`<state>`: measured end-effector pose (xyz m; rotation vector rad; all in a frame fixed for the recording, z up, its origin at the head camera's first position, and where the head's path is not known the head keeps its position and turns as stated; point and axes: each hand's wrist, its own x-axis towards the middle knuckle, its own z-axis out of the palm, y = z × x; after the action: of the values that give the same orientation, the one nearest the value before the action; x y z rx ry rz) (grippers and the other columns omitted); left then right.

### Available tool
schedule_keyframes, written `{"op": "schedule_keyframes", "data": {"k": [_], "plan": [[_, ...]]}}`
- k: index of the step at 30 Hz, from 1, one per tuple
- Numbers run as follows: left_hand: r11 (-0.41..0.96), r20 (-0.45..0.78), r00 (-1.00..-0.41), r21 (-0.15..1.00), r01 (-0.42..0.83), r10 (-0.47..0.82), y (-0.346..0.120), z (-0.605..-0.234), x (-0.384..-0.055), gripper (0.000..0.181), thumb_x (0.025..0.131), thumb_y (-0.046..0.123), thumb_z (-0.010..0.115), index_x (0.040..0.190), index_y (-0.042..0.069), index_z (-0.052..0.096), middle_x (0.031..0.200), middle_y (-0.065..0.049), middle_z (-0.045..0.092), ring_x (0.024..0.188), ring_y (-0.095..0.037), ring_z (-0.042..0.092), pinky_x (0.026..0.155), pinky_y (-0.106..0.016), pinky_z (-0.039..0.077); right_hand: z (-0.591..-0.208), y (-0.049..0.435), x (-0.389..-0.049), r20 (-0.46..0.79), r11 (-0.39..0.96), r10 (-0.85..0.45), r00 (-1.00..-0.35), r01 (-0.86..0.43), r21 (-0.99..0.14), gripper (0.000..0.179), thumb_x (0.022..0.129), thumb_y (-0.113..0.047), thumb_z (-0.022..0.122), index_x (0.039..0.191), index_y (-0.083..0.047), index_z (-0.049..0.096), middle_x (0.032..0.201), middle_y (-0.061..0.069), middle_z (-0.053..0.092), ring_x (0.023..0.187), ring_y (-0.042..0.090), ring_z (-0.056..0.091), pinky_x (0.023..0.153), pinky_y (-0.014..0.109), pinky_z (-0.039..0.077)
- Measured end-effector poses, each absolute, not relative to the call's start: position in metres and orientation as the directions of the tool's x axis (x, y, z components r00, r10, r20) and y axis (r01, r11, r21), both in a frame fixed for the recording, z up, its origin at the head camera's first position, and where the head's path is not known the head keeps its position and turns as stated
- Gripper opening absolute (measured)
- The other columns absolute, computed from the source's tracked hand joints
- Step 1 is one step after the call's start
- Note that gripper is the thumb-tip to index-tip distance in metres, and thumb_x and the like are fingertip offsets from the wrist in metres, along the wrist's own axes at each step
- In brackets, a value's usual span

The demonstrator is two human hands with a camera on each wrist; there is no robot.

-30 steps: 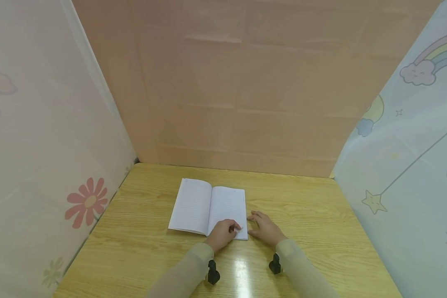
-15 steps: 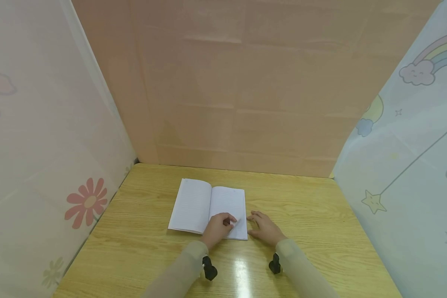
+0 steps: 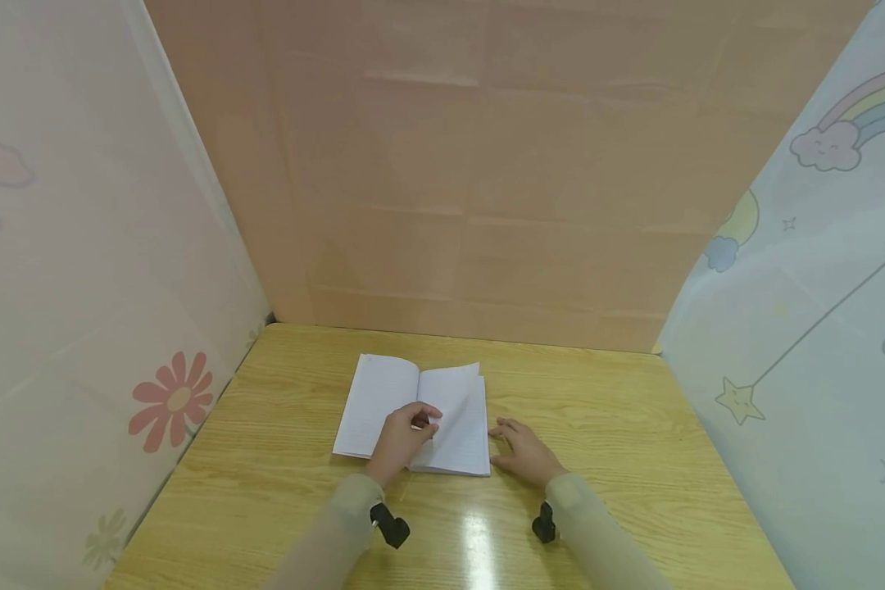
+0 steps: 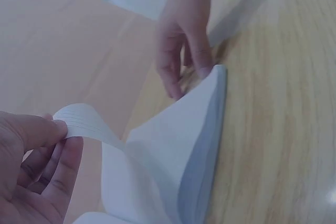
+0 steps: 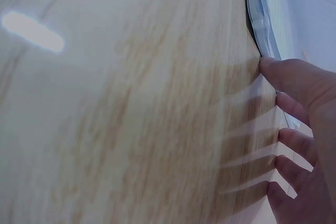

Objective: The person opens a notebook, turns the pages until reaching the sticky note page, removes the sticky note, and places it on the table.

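An open notebook point(image 3: 376, 401) with white lined pages lies on the wooden table. My left hand point(image 3: 401, 438) pinches the edge of one right-hand page point(image 3: 453, 401) between thumb and fingers. That page is lifted and curls over toward the left, as the left wrist view shows with the curled leaf point(image 4: 84, 121). My right hand point(image 3: 527, 455) rests by the notebook's right edge, fingers spread and lightly bent. In the right wrist view its thumb point(image 5: 291, 74) touches the notebook's edge point(image 5: 261, 22), and the other fingertips sit close to the tabletop.
The wooden table point(image 3: 597, 401) ends at a tan backdrop point(image 3: 472, 205). Patterned white panels stand at the left point(image 3: 81, 287) and right point(image 3: 804, 328). A black wrist device point(image 3: 391, 526) is on the left sleeve, another point(image 3: 544, 523) on the right.
My left hand has moved up and left, raising the page's corner and curling it across the right side of the notebook. My right hand has stayed in place.
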<state>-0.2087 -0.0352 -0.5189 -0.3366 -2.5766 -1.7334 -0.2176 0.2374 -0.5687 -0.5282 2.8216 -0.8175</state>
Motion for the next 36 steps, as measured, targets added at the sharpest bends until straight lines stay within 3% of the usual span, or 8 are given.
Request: {"op": "schedule_keyframes", "data": {"k": [15,19,36], "plan": [[0.26,0.132,-0.99,0.959,0.117,-0.042,-0.087,-0.515,-0.191,0.013,0.085,0.0,0.07,0.098,0.001,0.067,0.09,-0.007,0.065,0.079,-0.014,0.06,0.068,-0.021,0.053,-0.567,0.239,-0.215,-0.033,0.765,-0.387,-0.922,-0.301,-0.569,0.049,0.088,-0.028,0.071,0.13,-0.008,0.057,0.149,0.015,0.041,0.139,0.041,0.032,0.108,0.06,0.03],[0.226,0.086,-0.993,0.972,0.066,-0.077,-0.101,-0.519,-0.187,0.012,0.086,0.0,0.069,0.098,0.003,0.067,0.092,-0.009,0.064,0.078,-0.015,0.059,0.066,-0.021,0.053,-0.566,0.238,-0.215,-0.036,0.775,-0.382,-0.923,-0.299,-0.556,0.049,0.088,-0.028,0.07,0.131,-0.009,0.057,0.149,0.015,0.041,0.139,0.04,0.032,0.109,0.059,0.03],[0.391,-0.015,-0.985,0.917,-0.083,-0.175,-0.146,-0.545,-0.182,0.015,0.086,0.004,0.07,0.1,0.003,0.066,0.099,-0.011,0.063,0.08,-0.015,0.056,0.065,-0.02,0.048,-0.568,0.238,-0.216,-0.038,0.784,-0.382,-0.923,-0.302,-0.543,0.05,0.087,-0.03,0.071,0.131,-0.01,0.057,0.15,0.014,0.04,0.139,0.039,0.033,0.109,0.057,0.031]]}}
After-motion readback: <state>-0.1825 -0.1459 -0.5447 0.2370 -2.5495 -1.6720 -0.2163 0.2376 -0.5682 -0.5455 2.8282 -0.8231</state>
